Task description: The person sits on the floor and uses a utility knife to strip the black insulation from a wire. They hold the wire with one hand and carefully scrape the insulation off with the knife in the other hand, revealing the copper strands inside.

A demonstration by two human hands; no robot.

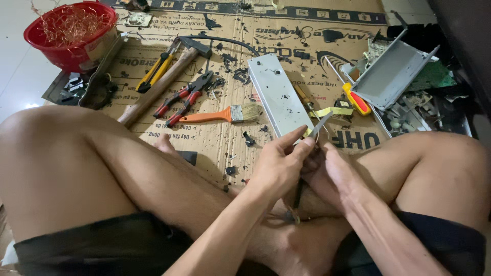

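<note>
Here both hands' fingers point(299, 137) pinch a thin metal strip point(321, 123); red bowl point(38, 38) holds copper wire point(71, 23)

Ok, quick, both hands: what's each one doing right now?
Left hand: closed, pinching a thin grey metal strip between its fingertips.
Right hand: beside the left, touching the same work; its grip cannot be told.

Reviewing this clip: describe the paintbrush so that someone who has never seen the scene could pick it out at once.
Start at the flattened cardboard sheet covering the floor, then find the long grey metal panel lying at its middle. Just left of that panel's near end lies the paintbrush, below the red-handled pliers. It alone has an orange handle and pale bristles.
</note>
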